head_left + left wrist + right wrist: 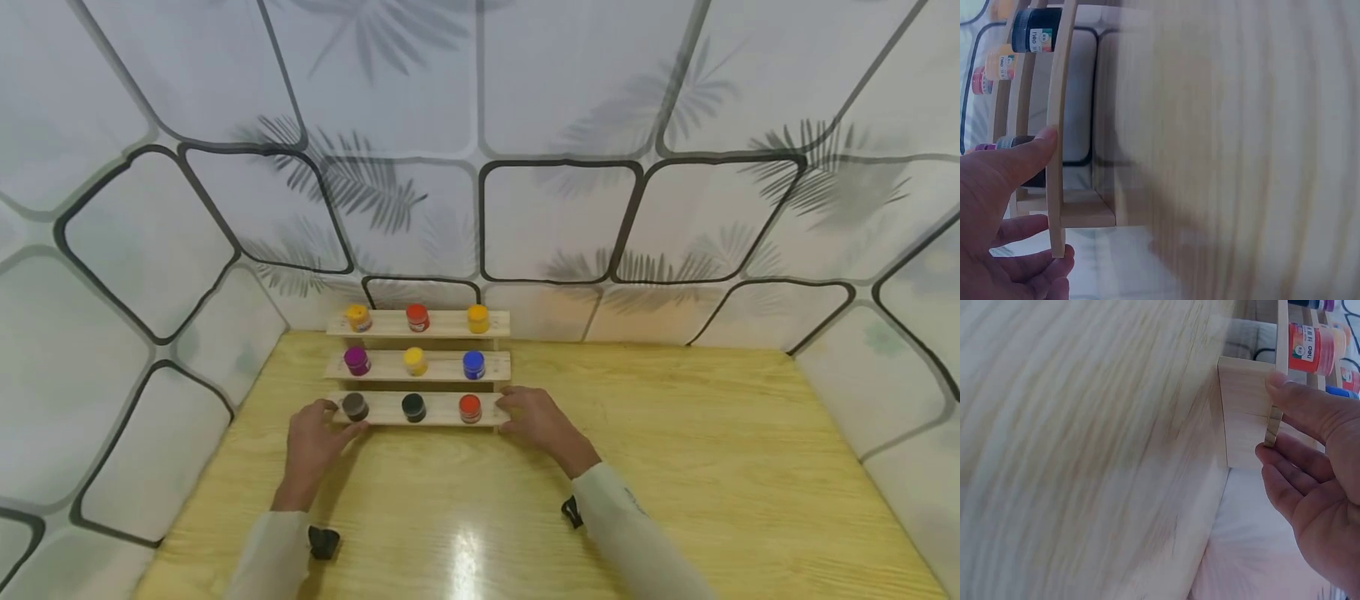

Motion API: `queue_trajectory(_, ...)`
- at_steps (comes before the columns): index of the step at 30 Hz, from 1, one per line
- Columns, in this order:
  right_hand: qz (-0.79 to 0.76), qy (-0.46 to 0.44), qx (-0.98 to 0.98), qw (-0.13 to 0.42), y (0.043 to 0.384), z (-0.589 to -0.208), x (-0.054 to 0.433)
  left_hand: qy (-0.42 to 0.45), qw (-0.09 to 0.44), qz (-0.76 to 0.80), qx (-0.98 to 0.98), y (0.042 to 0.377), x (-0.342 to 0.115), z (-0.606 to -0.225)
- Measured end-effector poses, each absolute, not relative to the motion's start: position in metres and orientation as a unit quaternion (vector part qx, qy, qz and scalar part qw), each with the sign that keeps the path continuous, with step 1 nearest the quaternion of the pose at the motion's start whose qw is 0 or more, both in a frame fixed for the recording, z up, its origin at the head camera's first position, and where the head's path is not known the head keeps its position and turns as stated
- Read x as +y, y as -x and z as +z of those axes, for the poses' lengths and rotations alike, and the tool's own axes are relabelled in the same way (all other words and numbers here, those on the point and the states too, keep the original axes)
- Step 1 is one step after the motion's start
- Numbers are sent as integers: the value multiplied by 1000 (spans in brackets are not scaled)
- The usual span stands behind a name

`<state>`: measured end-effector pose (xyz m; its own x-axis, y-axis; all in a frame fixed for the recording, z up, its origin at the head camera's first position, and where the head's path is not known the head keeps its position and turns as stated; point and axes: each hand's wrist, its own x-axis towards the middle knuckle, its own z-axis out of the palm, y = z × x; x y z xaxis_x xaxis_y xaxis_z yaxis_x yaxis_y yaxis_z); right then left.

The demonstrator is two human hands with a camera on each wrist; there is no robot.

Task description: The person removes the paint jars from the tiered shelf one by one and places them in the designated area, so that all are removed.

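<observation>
A three-tier wooden rack [442,412] bears rows of small paint jars. My left hand [309,450] grips the left end of its lowest shelf, beside a dark brown jar [355,407]. In the left wrist view the thumb presses the front edge of the board [1055,112], fingers curled round the end. The right hand [546,427] pinches the opposite end, near a red jar [470,407]; the right wrist view shows its thumb [1297,400] on the front edge and fingertips beneath the end. A black jar [413,407] stands mid-shelf. Purple, yellow and blue jars [473,364] fill the middle tier.
On the top tier are an orange-yellow jar [358,317], a red jar [417,317] and a yellow jar [477,318]. The rack stands on a wood-grain table [675,467], close to the patterned fabric wall [555,225] behind it. Similar walls flank both sides.
</observation>
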<state>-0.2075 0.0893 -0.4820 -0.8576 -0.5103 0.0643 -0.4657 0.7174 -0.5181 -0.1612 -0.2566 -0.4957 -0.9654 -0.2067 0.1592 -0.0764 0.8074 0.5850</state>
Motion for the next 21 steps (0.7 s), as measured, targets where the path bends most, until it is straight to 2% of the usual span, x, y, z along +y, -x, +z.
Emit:
queue_trajectory(4,-282,249,925,50,206,-481,100,-67,120,-305,-942,160,-247,-496)
queue_trajectory(11,-273,258,926,43,202,-481,123,-18,186,-324,-928,155,-230,-503)
queue_trajectory(21,-293,245,923,37,199,-483,146,-39,147,-335,-930,158,-208,-503)
